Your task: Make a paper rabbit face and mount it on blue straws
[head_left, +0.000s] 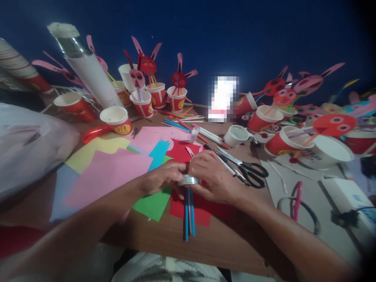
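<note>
Between my two hands is a roll of clear tape [189,180], seen nearly edge-on. My left hand [163,178] pinches it from the left with bent fingers. From the other side, my right hand [216,178] closes on it, knuckles up, its thumb low beside the roll. Several thin blue sticks [187,223] lie below the roll, pointing toward me; their far ends are hidden under the hands. Red paper [202,211] lies beneath. Just beyond my right hand rest black-handled scissors [249,170], blades partly apart.
Pink paper [108,176], green paper [155,203] and yellow paper [96,149] spread left. Behind stand red paper cups [142,107] with rabbit faces on sticks. A white plastic bag [32,145] sits far left, a white bowl [329,152] right. Coloured pencils [188,117] lie at the back.
</note>
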The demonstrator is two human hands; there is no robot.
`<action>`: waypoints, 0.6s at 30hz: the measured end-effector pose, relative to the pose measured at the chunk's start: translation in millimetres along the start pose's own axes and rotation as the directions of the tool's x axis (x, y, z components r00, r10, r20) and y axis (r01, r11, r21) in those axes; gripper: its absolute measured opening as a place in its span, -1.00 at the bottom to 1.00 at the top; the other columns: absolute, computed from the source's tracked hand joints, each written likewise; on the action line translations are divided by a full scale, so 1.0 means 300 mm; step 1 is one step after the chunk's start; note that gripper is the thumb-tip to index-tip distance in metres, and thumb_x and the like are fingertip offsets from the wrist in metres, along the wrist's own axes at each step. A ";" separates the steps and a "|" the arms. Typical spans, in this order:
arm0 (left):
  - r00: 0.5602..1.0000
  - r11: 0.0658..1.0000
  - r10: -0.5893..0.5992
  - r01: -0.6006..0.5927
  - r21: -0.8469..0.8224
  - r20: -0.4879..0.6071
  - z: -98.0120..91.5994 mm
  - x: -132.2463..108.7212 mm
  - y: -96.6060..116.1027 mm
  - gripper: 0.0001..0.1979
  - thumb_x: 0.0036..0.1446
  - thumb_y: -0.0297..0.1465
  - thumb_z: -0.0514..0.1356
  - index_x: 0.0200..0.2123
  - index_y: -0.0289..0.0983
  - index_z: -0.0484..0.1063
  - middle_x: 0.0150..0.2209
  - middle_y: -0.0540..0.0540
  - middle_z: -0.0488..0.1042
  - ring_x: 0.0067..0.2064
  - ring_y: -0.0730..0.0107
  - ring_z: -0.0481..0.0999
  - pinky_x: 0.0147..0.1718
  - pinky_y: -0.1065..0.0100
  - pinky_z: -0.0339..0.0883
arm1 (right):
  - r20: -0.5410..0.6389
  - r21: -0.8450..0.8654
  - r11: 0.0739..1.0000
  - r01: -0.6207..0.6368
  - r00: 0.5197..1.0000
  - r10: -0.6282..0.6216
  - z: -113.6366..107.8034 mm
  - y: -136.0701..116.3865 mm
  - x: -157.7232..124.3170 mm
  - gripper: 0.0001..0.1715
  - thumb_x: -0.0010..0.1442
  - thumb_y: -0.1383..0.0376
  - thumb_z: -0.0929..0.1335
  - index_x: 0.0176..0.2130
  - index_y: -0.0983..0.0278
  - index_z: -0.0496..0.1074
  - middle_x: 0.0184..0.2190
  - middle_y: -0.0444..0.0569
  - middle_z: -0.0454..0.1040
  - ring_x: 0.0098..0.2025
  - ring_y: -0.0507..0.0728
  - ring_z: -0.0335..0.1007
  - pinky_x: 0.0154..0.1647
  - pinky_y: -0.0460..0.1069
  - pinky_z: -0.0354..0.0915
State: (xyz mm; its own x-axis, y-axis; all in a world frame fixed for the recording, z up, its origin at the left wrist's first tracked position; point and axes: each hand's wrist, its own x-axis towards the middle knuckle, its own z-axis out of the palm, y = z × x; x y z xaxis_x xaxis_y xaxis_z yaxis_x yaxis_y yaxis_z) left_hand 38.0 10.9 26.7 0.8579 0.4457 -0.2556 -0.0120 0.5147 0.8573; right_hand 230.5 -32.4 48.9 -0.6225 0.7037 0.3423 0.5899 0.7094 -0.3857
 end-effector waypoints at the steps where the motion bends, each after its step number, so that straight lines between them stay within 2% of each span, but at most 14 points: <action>1: 0.998 0.998 0.025 -0.021 0.065 -0.060 0.003 0.000 0.006 -0.72 -0.06 -0.34 0.20 -0.26 -0.37 0.48 -0.36 -0.10 0.45 -0.35 0.39 0.41 -0.47 0.44 0.32 | -0.009 0.006 1.000 -0.007 1.000 0.007 -0.002 0.002 0.000 -0.81 0.22 0.24 0.29 -0.38 0.29 0.37 -0.37 -0.02 0.44 -0.19 0.16 0.27 -0.09 0.10 0.09; 3: 0.969 0.977 0.108 -0.062 0.203 -0.221 0.010 -0.002 0.022 -0.74 0.03 -0.33 0.19 -0.24 -0.37 0.49 -0.39 -0.06 0.45 -0.41 0.47 0.38 -0.43 0.45 0.29 | -0.036 0.023 0.999 -0.026 0.999 0.027 -0.002 0.007 0.000 -0.80 0.22 0.24 0.29 -0.41 0.28 0.35 -0.38 -0.03 0.44 -0.20 0.15 0.28 -0.10 0.09 0.08; 5: 0.907 0.941 0.227 -0.110 0.321 -0.354 0.016 -0.008 0.040 -0.74 0.08 -0.32 0.19 -0.19 -0.34 0.49 -0.33 -0.07 0.48 -0.43 0.50 0.38 -0.42 0.44 0.28 | -0.057 0.058 0.997 -0.045 0.997 0.048 -0.002 0.010 -0.001 -0.76 0.23 0.21 0.29 -0.44 0.27 0.32 -0.42 -0.05 0.42 -0.25 0.13 0.28 -0.12 0.07 0.09; 7: 0.845 0.886 0.364 -0.185 0.425 -0.392 0.020 -0.017 0.055 -0.76 0.11 -0.32 0.18 -0.19 -0.31 0.51 -0.27 -0.09 0.49 -0.43 0.49 0.39 -0.43 0.43 0.29 | -0.067 0.114 0.992 -0.062 0.995 0.070 -0.002 0.012 -0.002 -0.73 0.22 0.17 0.31 -0.45 0.27 0.31 -0.46 -0.09 0.39 -0.32 0.09 0.26 -0.17 0.05 0.09; 9: 0.800 0.812 0.490 -0.276 0.514 -0.345 0.021 -0.026 0.065 -0.81 0.13 -0.34 0.18 -0.26 -0.29 0.55 -0.26 -0.10 0.48 -0.39 0.46 0.42 -0.40 0.42 0.31 | -0.072 0.180 0.981 -0.072 0.994 0.086 -0.004 0.011 -0.001 -0.71 0.22 0.14 0.32 -0.45 0.27 0.30 -0.49 -0.11 0.37 -0.37 0.07 0.24 -0.21 0.03 0.09; 11: 0.785 0.753 0.560 -0.347 0.560 -0.266 0.020 -0.031 0.068 -0.84 0.12 -0.39 0.19 -0.32 -0.28 0.57 -0.28 -0.10 0.47 -0.34 0.44 0.43 -0.37 0.42 0.32 | -0.072 0.238 0.967 -0.091 0.991 0.111 -0.008 0.008 0.001 -0.69 0.21 0.14 0.32 -0.47 0.27 0.29 -0.52 -0.13 0.36 -0.40 0.06 0.23 -0.23 0.02 0.10; 14: 0.800 0.719 0.578 -0.406 0.563 -0.161 0.022 -0.032 0.065 -0.86 0.10 -0.46 0.21 -0.32 -0.26 0.59 -0.29 -0.10 0.49 -0.27 0.40 0.45 -0.32 0.41 0.34 | -0.047 0.293 0.946 -0.135 0.987 0.155 -0.013 0.004 0.004 -0.67 0.21 0.14 0.31 -0.50 0.27 0.28 -0.55 -0.14 0.33 -0.43 0.05 0.21 -0.27 0.01 0.11; 18: 0.822 0.714 0.562 -0.430 0.553 -0.086 0.028 -0.032 0.061 -0.85 0.10 -0.49 0.23 -0.29 -0.23 0.59 -0.30 -0.09 0.49 -0.25 0.40 0.47 -0.29 0.41 0.35 | 0.029 0.390 0.906 -0.164 0.986 0.166 -0.016 0.002 0.002 -0.67 0.21 0.13 0.31 -0.48 0.29 0.32 -0.53 -0.13 0.32 -0.42 0.05 0.22 -0.30 -0.01 0.14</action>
State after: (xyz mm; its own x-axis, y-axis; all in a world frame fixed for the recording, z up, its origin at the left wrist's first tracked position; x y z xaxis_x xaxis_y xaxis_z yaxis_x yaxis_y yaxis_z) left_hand 33.8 9.7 48.7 0.6544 0.7193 0.2334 -0.0937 -0.2292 0.9689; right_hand 232.9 -31.4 52.8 -0.5306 0.8104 0.2482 0.4364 0.5123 -0.7397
